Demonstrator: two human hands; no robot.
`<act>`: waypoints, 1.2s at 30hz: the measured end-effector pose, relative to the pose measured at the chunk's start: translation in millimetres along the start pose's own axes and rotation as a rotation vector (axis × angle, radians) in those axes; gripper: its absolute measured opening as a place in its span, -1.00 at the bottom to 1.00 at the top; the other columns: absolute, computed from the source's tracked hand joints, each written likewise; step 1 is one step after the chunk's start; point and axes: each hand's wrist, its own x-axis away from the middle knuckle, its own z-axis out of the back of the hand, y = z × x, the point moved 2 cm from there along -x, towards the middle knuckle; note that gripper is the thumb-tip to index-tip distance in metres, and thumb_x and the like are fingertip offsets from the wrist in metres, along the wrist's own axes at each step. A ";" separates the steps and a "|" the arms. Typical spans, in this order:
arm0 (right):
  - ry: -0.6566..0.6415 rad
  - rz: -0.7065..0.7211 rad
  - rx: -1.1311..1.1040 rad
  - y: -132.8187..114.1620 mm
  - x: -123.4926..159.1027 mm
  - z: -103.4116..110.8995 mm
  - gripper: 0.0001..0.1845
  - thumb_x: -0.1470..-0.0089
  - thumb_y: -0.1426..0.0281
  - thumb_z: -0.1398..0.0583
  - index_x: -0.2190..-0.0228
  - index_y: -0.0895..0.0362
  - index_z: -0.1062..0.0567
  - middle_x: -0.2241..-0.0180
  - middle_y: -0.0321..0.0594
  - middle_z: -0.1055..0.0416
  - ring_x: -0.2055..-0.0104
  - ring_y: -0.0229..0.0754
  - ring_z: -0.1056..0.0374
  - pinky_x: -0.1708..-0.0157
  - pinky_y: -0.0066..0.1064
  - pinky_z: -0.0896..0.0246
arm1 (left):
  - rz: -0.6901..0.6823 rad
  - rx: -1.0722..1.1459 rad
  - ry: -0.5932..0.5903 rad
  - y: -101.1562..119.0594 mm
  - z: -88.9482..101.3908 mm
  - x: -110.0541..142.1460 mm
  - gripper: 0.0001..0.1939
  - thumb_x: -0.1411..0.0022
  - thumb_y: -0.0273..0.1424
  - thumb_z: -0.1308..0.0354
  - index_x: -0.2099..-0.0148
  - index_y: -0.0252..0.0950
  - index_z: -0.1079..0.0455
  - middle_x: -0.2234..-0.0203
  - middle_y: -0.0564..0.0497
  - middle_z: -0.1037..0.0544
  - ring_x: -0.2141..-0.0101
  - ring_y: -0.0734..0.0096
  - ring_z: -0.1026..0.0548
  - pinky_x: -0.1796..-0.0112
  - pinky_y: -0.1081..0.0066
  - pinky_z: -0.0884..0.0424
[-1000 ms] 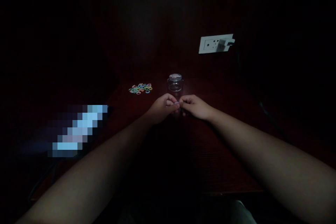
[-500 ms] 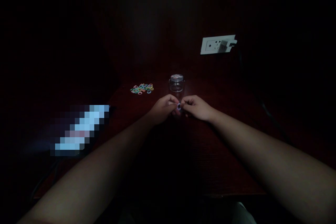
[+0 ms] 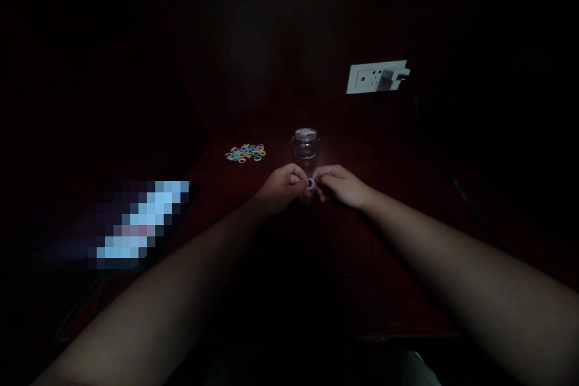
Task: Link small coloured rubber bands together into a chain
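Between my two hands is a small pale lilac hair tie [image 3: 313, 185], its round hole facing me. My left hand [image 3: 283, 190] pinches its left side between thumb and fingers. From the right, my right hand [image 3: 342, 186] is closed on the opposite edge with thumb and forefinger, the lower fingers curled beneath. Just behind the hands stands a clear jar [image 3: 306, 148] with its lid on; its lower part is partly hidden by the fingers. A loose pile of hair ties [image 3: 246, 153] in several pastel colours lies to the left of the jar.
A lit, pixelated screen [image 3: 149, 217] is at the left beside my forearm, with a cable below it. On the back wall, a white socket plate [image 3: 368, 78] holds a plug. The dark red table [image 3: 384, 289] ends at a front edge near me.
My fingers have shifted slightly on the hair tie, and more of its ring now shows between them. The right fingertips have moved a little apart from the left. The jar and pile stay put.
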 end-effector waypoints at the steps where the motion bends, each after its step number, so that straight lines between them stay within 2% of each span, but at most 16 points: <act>1: 0.003 -0.003 0.002 0.4 0.2 -0.2 -0.82 0.04 0.50 0.02 0.56 0.20 -0.33 0.70 -0.37 -0.24 0.69 -0.41 -0.17 0.69 -0.56 0.00 | 0.002 -0.001 -0.001 0.1 -0.2 0.2 -0.86 -0.08 -0.42 -0.13 0.35 -0.36 -0.23 0.59 0.02 -0.50 0.60 0.61 -0.38 0.57 0.58 -0.22; 4: 0.006 0.036 -0.024 0.6 1.0 -2.1 -0.94 0.09 0.53 -0.04 0.49 0.19 -0.31 0.67 -0.39 -0.27 0.68 -0.42 -0.17 0.69 -0.58 0.00 | 0.009 0.001 0.014 0.2 -0.5 0.7 -0.86 -0.08 -0.42 -0.13 0.34 -0.37 -0.22 0.59 0.02 -0.50 0.61 0.61 -0.38 0.58 0.60 -0.21; 9: -0.003 0.130 -0.182 1.4 1.0 -4.6 -0.74 0.19 0.59 -0.12 0.36 0.16 -0.25 0.53 -0.35 -0.37 0.55 -0.38 -0.29 0.61 -0.57 -0.11 | 0.007 0.014 0.041 0.6 -0.8 -0.1 -0.85 -0.06 -0.44 -0.14 0.35 -0.38 -0.21 0.60 0.03 -0.49 0.61 0.62 -0.39 0.57 0.61 -0.23; 13: 0.001 0.139 -0.189 4.9 -1.3 -3.1 -0.74 0.22 0.60 -0.15 0.38 0.17 -0.27 0.53 -0.35 -0.36 0.55 -0.39 -0.28 0.60 -0.57 -0.12 | 0.024 0.016 0.067 0.3 -0.1 -1.2 -0.88 -0.08 -0.47 -0.11 0.34 -0.37 -0.20 0.61 0.05 -0.48 0.62 0.63 -0.38 0.60 0.62 -0.20; 18: 0.023 0.103 -0.113 6.0 -2.1 -1.5 -0.80 0.20 0.52 -0.21 0.42 0.20 -0.33 0.58 -0.35 -0.35 0.60 -0.41 -0.23 0.63 -0.57 -0.07 | 0.032 0.024 0.100 0.9 0.3 -1.4 -0.93 -0.08 -0.52 -0.07 0.36 -0.36 -0.20 0.61 0.06 -0.47 0.62 0.62 -0.37 0.59 0.60 -0.22; 25: 0.062 0.060 -0.020 2.1 -0.6 -1.8 -0.85 0.16 0.43 -0.23 0.47 0.22 -0.37 0.66 -0.37 -0.29 0.64 -0.41 -0.19 0.65 -0.56 -0.05 | 0.035 -0.003 0.163 -1.5 4.5 -3.8 -0.91 -0.04 -0.55 0.02 0.34 -0.35 -0.25 0.51 0.03 -0.45 0.54 0.59 -0.37 0.58 0.59 -0.23; 31: 0.077 0.057 -0.013 1.3 -0.7 -1.8 -0.84 0.14 0.40 -0.22 0.46 0.23 -0.39 0.64 -0.35 -0.32 0.63 -0.40 -0.22 0.63 -0.54 -0.10 | -0.024 -0.021 0.120 -4.5 5.2 -4.5 -0.85 0.03 -0.56 -0.07 0.32 -0.37 -0.26 0.51 0.05 -0.41 0.55 0.63 -0.33 0.56 0.59 -0.22; 36: 0.083 0.063 -0.016 1.0 -0.6 -1.9 -0.81 0.14 0.36 -0.23 0.45 0.24 -0.41 0.64 -0.33 -0.32 0.64 -0.40 -0.21 0.64 -0.54 -0.09 | -0.029 -0.003 0.113 -2.3 3.3 -3.8 -0.81 0.04 -0.48 -0.18 0.33 -0.37 -0.27 0.50 0.06 -0.41 0.56 0.65 -0.33 0.53 0.57 -0.23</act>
